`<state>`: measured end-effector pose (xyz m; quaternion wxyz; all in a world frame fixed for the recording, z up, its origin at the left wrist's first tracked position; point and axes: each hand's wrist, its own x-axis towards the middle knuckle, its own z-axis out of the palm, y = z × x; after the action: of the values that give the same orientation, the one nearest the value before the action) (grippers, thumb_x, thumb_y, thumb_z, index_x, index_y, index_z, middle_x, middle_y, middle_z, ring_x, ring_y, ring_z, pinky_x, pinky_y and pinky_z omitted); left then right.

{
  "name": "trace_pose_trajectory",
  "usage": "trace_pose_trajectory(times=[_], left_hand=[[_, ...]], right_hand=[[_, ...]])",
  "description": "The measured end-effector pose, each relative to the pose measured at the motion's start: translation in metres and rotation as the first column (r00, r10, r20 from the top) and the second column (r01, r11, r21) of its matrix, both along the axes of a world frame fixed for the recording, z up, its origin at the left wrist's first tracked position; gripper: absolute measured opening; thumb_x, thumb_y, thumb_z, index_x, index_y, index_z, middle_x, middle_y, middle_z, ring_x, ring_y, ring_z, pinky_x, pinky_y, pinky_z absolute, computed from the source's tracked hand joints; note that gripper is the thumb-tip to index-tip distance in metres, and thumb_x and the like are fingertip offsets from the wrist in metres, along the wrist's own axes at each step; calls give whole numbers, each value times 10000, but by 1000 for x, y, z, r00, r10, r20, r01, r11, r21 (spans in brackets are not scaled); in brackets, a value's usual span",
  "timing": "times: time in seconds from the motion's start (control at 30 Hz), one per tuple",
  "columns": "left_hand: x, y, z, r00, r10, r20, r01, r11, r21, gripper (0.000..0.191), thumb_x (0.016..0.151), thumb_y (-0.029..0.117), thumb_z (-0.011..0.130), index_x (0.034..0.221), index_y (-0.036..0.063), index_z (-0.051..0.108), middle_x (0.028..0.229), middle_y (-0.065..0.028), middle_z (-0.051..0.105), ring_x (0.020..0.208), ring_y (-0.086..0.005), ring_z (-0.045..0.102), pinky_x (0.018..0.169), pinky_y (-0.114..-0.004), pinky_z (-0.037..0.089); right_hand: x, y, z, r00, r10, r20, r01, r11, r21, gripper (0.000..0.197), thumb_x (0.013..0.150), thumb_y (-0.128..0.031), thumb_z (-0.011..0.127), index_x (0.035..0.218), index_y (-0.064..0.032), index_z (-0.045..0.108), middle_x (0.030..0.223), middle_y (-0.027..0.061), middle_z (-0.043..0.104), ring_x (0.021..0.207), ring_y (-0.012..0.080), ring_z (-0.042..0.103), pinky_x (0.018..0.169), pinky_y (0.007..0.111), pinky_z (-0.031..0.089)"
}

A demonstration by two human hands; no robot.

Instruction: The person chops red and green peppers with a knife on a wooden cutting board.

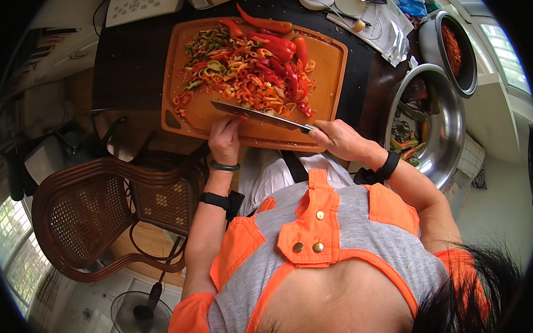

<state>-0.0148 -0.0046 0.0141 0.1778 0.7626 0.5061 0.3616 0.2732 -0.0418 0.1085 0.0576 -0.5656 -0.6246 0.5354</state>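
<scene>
My right hand (pixel 343 138) is closed around the handle of a kitchen knife (pixel 260 117), its broad blade reaching left over the near part of an orange cutting board (pixel 328 92). Beside the blade, at the board's near edge, my left hand (pixel 226 135) has its fingers pinched on a small red piece, probably pepper, mostly hidden by the fingers. Sliced red, orange and green peppers (pixel 240 71) are heaped across the board. Several whole red peppers (pixel 279 45) lie at the heap's far right side.
A steel bowl (pixel 452 127) with peppers stands at the right, beside a dark pot (pixel 468 84) of chopped red food. Papers and a cable (pixel 331 7) lie at the back right. A cane chair (pixel 90 219) stands at the left, a fan (pixel 141 315) below it.
</scene>
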Motion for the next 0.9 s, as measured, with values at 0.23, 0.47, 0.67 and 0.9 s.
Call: trace_pose_trajectory(times=[0.23, 0.47, 0.67, 0.9], left_hand=[[-1, 1, -4, 1000, 2, -30, -2, 1000, 1, 216, 729, -72, 653, 897, 48, 715, 904, -97, 655, 830, -295, 620, 737, -368, 515], [-2, -1, -3, 997, -8, -72, 8, 1000, -1, 203, 735, -60, 658, 901, 45, 709, 903, -96, 648, 843, -295, 620, 736, -369, 515], [-7, -7, -11, 998, 45, -51, -45, 999, 11, 211, 731, -85, 640, 893, 34, 705, 921, -102, 659, 834, -300, 627, 741, -369, 517], [-6, -3, -3, 1000, 11, -16, -11, 1000, 4, 174, 730, -84, 641, 861, 18, 693, 904, -100, 661, 831, -300, 630, 736, -365, 519]], right_hand=[[-1, 0, -14, 998, -11, -61, 7, 998, -64, 436, 994, -376, 450, 907, 34, 570, 698, 260, 567, 686, 440, 576, 638, 487, 444], [-28, 11, -32, 999, -32, -38, 35, 995, 90, 422, 981, -364, 459, 920, 32, 592, 779, 275, 604, 792, 456, 600, 704, 508, 460], [-7, 2, -17, 999, -32, -32, 32, 999, 9, 415, 983, -356, 464, 907, 36, 578, 739, 252, 593, 733, 438, 585, 674, 487, 449], [4, -4, -21, 981, -77, -176, 68, 996, -58, 476, 1010, -396, 437, 853, 38, 554, 628, 190, 522, 584, 326, 523, 607, 436, 426]])
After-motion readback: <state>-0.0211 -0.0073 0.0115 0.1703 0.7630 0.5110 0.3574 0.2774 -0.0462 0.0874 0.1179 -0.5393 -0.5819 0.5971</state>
